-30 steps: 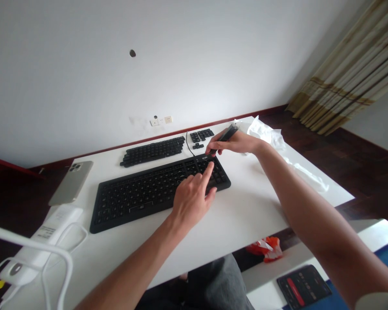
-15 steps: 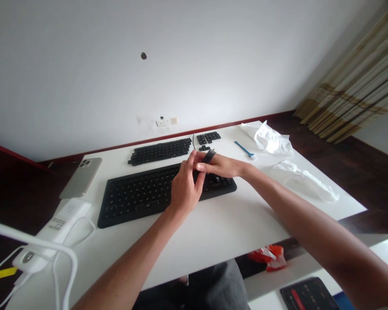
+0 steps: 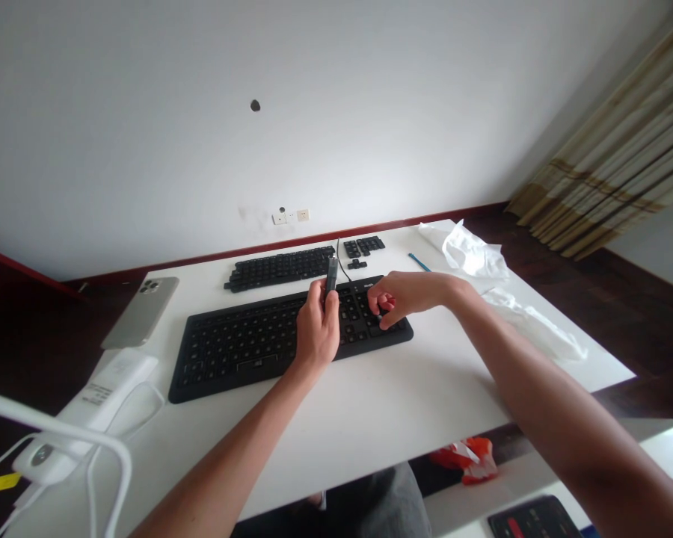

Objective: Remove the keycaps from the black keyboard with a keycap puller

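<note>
Holding a black tool [image 3: 331, 275] in the closed left hand [image 3: 317, 329], pointing it forward above the keyboard [image 3: 269, 332], roughly crosswise to the keyboard's long axis. Having the right hand [image 3: 408, 293], fingers curled, over the keyboard's right end, being the nearer hand there; cannot tell whether gripping anything. Seeing the keyboard stretching left to right beneath both hands, and keycaps [image 3: 286, 265] lying beyond the keyboard.
</note>
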